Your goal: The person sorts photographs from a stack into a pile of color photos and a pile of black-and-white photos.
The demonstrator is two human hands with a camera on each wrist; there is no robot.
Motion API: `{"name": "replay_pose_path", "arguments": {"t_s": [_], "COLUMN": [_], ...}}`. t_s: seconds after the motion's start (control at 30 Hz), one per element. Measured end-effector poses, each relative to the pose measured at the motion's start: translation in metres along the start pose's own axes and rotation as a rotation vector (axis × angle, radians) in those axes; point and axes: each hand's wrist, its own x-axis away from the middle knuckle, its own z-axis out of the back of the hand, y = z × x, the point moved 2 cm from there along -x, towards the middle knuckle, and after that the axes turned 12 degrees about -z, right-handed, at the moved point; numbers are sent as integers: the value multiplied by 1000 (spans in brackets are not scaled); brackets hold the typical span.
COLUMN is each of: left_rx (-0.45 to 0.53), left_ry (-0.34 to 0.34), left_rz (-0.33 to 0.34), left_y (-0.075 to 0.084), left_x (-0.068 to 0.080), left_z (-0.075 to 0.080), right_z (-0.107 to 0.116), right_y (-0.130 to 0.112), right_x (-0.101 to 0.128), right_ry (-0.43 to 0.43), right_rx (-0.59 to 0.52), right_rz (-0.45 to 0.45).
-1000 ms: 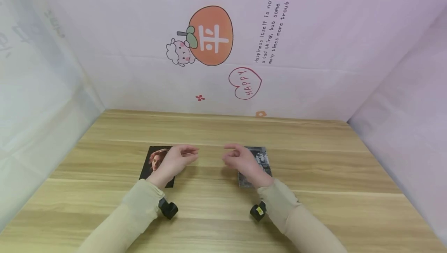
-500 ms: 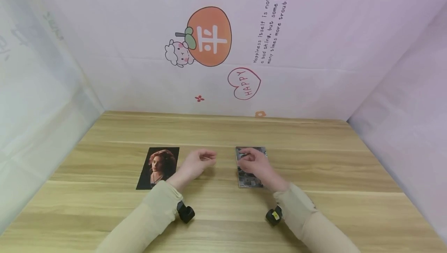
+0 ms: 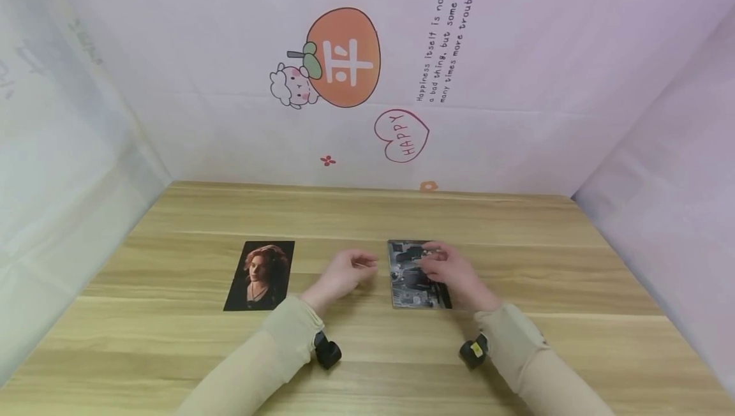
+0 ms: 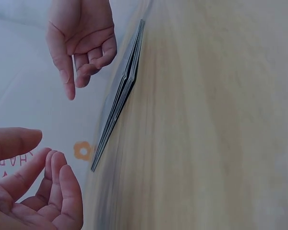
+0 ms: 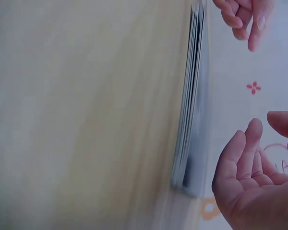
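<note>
A stack of photo cards (image 3: 409, 285), black-and-white picture on top, lies on the table to the right of centre. Its layered edges show side-on in the left wrist view, where the stack (image 4: 122, 91) has slight gaps between cards. My right hand (image 3: 459, 277) hovers over the stack's right part, fingers loosely bent and holding nothing. Just left of the stack is my left hand (image 3: 344, 275), also holding nothing, its thumb (image 4: 19, 139) apart from the fingers. Further left a photo card (image 3: 261, 279) with a red-haired person's portrait lies flat.
The wooden table (image 3: 172, 339) runs back to a white printed cloth (image 3: 488, 148) hung as a wall. More cloth walls stand at the left and right sides. Each wrist wears a small black camera (image 3: 328, 351).
Both hands have moved right. The left hand has left the portrait card, uncovering it, and come beside the stack. The right hand has passed from the stack's left side to its right part.
</note>
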Motion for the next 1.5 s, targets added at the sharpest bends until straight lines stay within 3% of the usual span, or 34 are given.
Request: {"name": "replay_pose_path", "arguments": {"t_s": [0.47, 0.87, 1.17, 1.5], "left_rx": [47, 28, -86, -143], "left_ry": [1, -17, -89, -193], "left_rz": [47, 54, 7, -41], "left_y": [3, -1, 0, -4], "left_x": [-8, -14, -15, -19], "left_z": [-15, -24, -24, -27], "right_z": [20, 31, 32, 30], "right_y": [9, 18, 19, 19], "right_x": [0, -5, -7, -7], "right_ry": [33, -47, -20, -38], "right_rx": [55, 125, 235, 234], "right_rz": [-43, -28, -42, -60]}}
